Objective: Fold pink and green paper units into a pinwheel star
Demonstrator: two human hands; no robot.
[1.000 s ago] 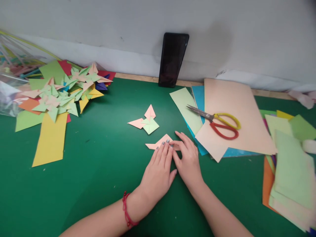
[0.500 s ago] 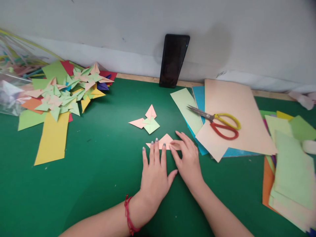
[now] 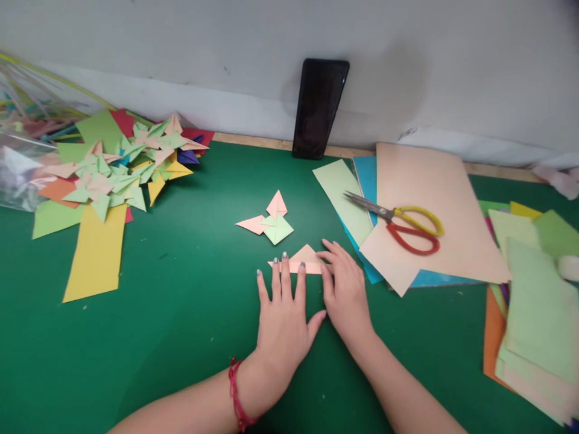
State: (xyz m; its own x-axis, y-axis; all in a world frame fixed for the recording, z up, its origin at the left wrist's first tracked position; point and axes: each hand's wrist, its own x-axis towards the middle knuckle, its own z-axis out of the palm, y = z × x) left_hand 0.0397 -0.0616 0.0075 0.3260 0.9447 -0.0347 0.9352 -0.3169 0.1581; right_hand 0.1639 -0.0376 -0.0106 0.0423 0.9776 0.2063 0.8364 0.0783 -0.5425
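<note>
A peach sheet of paper [image 3: 307, 255], folded into a low triangle with a strip along its bottom edge, lies flat on the green table. My left hand [image 3: 284, 319] is spread over its left part, fingertips pressing on the strip. At the right end, my right hand [image 3: 346, 289] has thumb and bent fingers closed on the paper, hiding that corner. Just beyond both hands sits a small piece of joined folded units: a green square [image 3: 278, 230] with two peach points [image 3: 251, 225].
Scissors [image 3: 393, 217] rest on peach [image 3: 425, 175] and blue sheets at the right. More coloured paper [image 3: 540, 301] lies far right. A pile of folded paper stars [image 3: 113, 181] is at the left, near a plastic bag [image 3: 22, 175]. A phone [image 3: 320, 108] leans against the wall.
My right thumb and fingers have slid slightly right along the folded strip, uncovering more of it. My left hand stays pressed on the paper, its fingers a little more spread.
</note>
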